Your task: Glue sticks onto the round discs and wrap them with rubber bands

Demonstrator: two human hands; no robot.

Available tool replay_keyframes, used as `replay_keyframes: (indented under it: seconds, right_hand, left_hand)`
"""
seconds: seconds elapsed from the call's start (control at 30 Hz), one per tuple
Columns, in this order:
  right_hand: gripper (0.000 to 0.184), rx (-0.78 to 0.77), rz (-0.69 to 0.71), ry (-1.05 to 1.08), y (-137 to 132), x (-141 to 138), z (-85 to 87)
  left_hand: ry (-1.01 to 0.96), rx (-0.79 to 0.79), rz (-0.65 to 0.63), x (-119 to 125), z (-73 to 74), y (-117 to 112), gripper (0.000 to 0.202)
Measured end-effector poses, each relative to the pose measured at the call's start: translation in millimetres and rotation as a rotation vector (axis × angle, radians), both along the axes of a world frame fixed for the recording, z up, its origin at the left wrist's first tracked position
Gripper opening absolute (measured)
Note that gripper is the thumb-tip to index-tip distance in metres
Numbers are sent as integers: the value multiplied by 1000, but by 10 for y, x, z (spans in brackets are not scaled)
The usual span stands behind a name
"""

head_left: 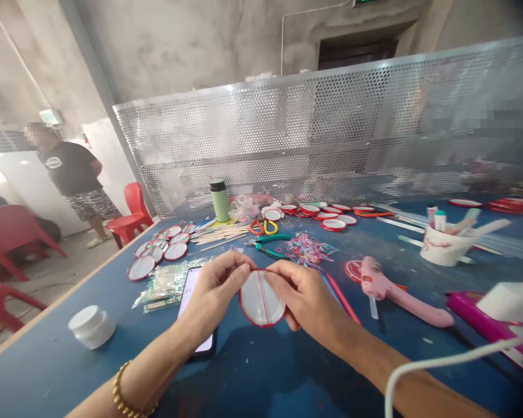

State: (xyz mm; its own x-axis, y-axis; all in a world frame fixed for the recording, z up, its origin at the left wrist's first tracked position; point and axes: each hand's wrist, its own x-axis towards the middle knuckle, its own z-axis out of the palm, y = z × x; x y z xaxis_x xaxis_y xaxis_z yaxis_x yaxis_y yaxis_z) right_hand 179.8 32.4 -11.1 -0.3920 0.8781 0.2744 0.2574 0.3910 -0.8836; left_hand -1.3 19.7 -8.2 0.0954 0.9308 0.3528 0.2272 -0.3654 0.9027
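Between my hands is a round, whitish disc [253, 302] with a red rim and a red line running down its middle. My left hand [220, 284] pinches its upper left edge with the thumb in front. On the upper right, my right hand [303, 293] grips the edge, thumb pressed on the face. The other fingers are partly hidden behind it. A lit phone [203, 345] lies under my left wrist. Behind my hands are green-handled pliers [272, 238] and a tangle of coloured string scraps [311, 249].
Similar red-rimmed discs [175, 251] lie left and at the back. A white jar [91, 326] stands left, a green bottle [219, 202] behind. To the right are a pink glue gun [403, 299], a white cup of tools [442, 247] and a white cable [444, 363]. A person [76, 171] stands far left.
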Motion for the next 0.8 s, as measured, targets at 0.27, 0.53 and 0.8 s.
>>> replay_keyframes:
  seconds: [0.27, 0.53, 0.8]
  right_hand:
    - [28, -19, -12, 25, -14, 10, -4]
    - [28, -57, -29, 44, -67, -13, 25]
    - [30, -67, -31, 41, -69, -13, 12]
  left_hand:
    - [35, 32, -6, 25, -5, -24, 23]
    - [14, 11, -21, -22, -90, 53, 22]
    - [0, 16, -41, -7, -65, 27, 22]
